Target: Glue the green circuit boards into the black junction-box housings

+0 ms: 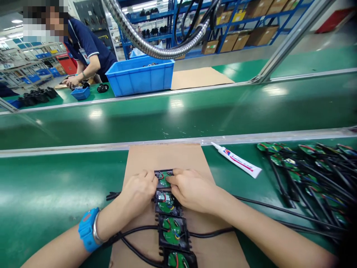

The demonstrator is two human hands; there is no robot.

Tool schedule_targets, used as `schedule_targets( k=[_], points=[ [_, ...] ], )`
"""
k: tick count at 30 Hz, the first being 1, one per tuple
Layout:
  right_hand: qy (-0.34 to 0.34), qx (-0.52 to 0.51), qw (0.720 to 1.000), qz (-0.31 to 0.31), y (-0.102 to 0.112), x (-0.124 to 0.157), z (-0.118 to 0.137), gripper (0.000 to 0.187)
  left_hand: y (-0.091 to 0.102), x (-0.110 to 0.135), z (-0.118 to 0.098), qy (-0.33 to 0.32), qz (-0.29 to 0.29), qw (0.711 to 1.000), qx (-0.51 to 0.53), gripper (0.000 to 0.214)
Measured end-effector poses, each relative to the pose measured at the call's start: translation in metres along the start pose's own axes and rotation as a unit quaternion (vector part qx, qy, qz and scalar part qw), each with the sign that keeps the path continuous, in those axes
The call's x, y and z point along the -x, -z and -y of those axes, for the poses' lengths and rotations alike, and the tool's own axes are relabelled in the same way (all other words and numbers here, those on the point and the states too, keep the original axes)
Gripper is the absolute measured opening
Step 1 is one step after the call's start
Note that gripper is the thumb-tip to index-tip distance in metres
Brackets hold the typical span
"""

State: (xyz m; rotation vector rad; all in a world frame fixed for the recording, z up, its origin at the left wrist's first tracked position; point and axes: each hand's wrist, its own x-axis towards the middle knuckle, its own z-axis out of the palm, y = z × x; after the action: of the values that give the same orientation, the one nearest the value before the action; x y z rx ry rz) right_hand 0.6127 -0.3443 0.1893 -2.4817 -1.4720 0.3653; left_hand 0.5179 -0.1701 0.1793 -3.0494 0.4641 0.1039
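A column of several black plastic housings with green circuit boards lies on a cardboard sheet (164, 155). My left hand (141, 191) is closed, its curled fingers gripping the left edge of the farthest housing (164, 187). On the other side, my right hand (192, 188) grips the same housing, with fingertips against its green circuit board (164, 178). Nearer to me sit a second housing (167, 204), a third housing (173, 233) and a partly cut-off one (178, 259), with red, blue and yellow wires showing. Black cables (210, 234) run out sideways under my forearms.
A white glue tube (240, 160) lies right of the cardboard. Green boards with black cables (312, 178) are heaped at far right. Beyond the metal rail stand a blue bin (141, 79) and a co-worker (89, 48) at the left. A metal hose (156, 48) hangs above.
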Motion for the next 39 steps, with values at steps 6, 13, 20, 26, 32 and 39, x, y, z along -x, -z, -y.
schedule_targets(
  k=[6, 13, 20, 26, 32, 39],
  points=[
    [-0.021, 0.016, 1.0, 0.011, 0.003, 0.002, 0.007, 0.03, -0.008, 0.0, -0.002, 0.011, -0.005, 1.0, -0.01, 0.018],
    [-0.026, 0.009, 1.0, 0.003, 0.008, 0.004, 0.011, 0.029, -0.004, 0.01, 0.0, 0.066, -0.103, 0.992, 0.037, 0.037],
    [-0.02, -0.093, 0.995, 0.024, 0.018, 0.015, -0.009, 0.044, -0.005, -0.002, -0.005, -0.02, -0.14, 0.98, 0.138, 0.023],
    [-0.061, -0.096, 0.993, 0.022, 0.021, 0.019, -0.01, 0.01, -0.012, -0.006, 0.003, -0.085, -0.113, 0.979, 0.148, 0.021],
    [-0.08, -0.138, 0.985, 0.07, 0.018, 0.013, -0.014, 0.024, -0.02, -0.003, -0.006, -0.07, -0.108, 0.984, 0.123, 0.025],
    [0.038, -0.126, 0.991, -0.031, -0.006, 0.021, -0.022, 0.011, -0.026, -0.002, -0.012, -0.07, -0.136, 0.981, 0.116, 0.029]
  ],
)
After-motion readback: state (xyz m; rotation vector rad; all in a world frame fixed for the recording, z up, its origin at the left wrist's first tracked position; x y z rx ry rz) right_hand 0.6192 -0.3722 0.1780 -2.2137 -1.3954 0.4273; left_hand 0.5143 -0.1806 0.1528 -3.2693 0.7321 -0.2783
